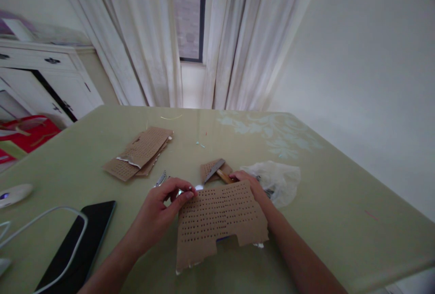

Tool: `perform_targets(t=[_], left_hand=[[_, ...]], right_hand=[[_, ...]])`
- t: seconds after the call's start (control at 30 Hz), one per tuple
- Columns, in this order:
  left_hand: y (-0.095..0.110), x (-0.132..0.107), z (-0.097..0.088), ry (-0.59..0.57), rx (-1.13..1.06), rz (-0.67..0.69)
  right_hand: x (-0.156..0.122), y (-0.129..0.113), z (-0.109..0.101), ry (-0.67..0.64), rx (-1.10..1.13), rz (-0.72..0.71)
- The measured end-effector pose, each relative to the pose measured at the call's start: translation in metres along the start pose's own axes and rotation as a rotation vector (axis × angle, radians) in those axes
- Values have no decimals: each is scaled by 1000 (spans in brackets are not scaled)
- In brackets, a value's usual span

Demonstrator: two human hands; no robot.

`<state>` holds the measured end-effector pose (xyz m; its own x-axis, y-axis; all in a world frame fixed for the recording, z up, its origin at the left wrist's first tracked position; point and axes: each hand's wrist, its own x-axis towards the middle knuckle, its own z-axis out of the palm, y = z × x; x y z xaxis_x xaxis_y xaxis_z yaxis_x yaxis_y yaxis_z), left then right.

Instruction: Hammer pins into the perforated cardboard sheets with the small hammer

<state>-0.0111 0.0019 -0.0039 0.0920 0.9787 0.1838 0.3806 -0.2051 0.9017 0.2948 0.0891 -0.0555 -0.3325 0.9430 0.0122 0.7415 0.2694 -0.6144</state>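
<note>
My left hand [166, 204] has thumb and fingertip pressed together around a tiny item [190, 188], too small to identify, at the upper left corner of the punched cardboard [220, 217]. My right hand [249, 179], beyond the cardboard, touches the handle of the hammer [224, 176]; I cannot tell how it closes. Just right of it lies a plastic bag [282, 178] on the worktop [340, 221].

The cardboard sheet [222, 214] sits between the left grip [170, 198] and right grip [248, 180]; over on the worktop [326, 208], a cardboard stack [149, 144] lies beyond the former, a plastic bag [283, 180] right of the latter.
</note>
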Motion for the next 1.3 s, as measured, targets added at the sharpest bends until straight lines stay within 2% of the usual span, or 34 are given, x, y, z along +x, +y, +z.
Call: perform_targets(t=[0.17,0.3,0.47,0.6,0.7,0.8,0.9,1.1,1.3], left_hand=[[-1,1,-1,32,91,203],[-1,4,0,39,87,341],[-2,4,5,-16,77,276],[-4,4,7,-29,67,229],[-5,4,6,-28,59,230],[-3,5,5,-31,77,238],[-1,5,4,-45,67,242],[-2,6,2,-79,90,224],[1,6,1,-100,41,225]], right_hand=[[-6,-7,-3,-5,-25,-49],[-15,-21,-25,2,-10,-136],[-28,-48,-75,79,-12,-164],[-43,-83,-117,-8,-95,-222],[-54,-114,-132,-93,-190,-338],[-62,-139,-130,-167,-253,-370],[-65,-153,-121,-137,-268,-361],[-64,-162,-111,-162,-284,-346],[-64,-161,-112,-72,-227,-321]])
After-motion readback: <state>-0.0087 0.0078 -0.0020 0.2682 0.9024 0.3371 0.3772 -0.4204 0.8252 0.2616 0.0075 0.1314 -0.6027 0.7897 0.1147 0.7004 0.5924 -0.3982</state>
